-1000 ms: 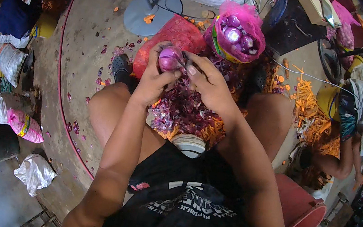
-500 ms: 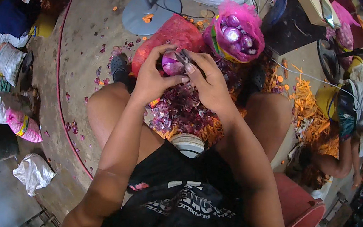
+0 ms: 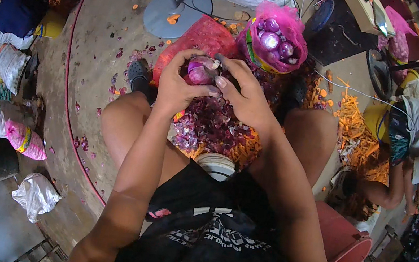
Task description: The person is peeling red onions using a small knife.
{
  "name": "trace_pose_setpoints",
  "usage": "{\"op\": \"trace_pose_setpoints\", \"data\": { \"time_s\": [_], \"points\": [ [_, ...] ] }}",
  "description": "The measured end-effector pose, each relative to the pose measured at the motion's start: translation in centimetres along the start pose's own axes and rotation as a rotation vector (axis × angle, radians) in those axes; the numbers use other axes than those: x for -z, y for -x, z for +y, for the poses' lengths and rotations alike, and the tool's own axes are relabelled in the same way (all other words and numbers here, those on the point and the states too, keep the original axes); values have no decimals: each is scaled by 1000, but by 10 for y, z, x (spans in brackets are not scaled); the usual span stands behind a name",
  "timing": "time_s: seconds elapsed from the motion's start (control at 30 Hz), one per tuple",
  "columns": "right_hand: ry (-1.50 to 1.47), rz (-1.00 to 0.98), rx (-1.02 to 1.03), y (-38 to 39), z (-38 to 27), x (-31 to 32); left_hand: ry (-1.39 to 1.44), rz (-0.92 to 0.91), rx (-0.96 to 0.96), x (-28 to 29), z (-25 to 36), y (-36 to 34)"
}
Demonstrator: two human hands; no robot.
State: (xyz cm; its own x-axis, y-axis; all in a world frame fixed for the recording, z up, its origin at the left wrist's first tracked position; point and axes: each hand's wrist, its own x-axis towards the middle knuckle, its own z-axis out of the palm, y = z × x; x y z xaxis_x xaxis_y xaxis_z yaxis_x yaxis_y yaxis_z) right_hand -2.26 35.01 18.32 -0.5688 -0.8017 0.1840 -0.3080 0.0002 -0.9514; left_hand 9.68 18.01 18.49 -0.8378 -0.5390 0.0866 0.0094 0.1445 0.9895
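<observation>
In front of me, my left hand [image 3: 176,81] is wrapped round a red onion [image 3: 196,73], fingers over its far side and thumb below. The onion's purple surface is shiny, and a loose flap of skin shows on its right. My right hand [image 3: 244,90] is closed in a pinch against the onion's right side, holding a small knife whose dark blade is mostly hidden by fingers and peel. Below both hands lies a heap of dark red onion skins [image 3: 210,126]. Beyond them is a red mesh sack [image 3: 196,38].
A pink bag of peeled onions [image 3: 275,41] stands just past my right hand. Carrot peelings [image 3: 354,130] cover the floor to the right, near a bent-over co-worker [image 3: 418,128]. A grey stand base [image 3: 174,16], a red bucket [image 3: 344,241] and a red hose [image 3: 69,79] are around me.
My right thumb and fingers have shifted on the onion's right side, and the blade shows less. A flap of skin now stands off the onion.
</observation>
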Motion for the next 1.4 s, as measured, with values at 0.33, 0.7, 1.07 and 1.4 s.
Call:
{"op": "trace_pose_setpoints", "data": {
  "time_s": [0.33, 0.7, 1.07, 1.4],
  "points": [
    [164, -75, 98, 0, -14, 12, -109, -71, 18, 5, 13, 2],
    [133, -94, 71, 2, -11, 15, -18, -109, 119, 7, 8, 3],
    [163, -143, 138, -1, -9, 26, 122, -137, 128, 10, 4, 6],
    [333, -86, 69, 3, 3, 54, 169, -289, 156, 29, 12, 7]
  ]
}}
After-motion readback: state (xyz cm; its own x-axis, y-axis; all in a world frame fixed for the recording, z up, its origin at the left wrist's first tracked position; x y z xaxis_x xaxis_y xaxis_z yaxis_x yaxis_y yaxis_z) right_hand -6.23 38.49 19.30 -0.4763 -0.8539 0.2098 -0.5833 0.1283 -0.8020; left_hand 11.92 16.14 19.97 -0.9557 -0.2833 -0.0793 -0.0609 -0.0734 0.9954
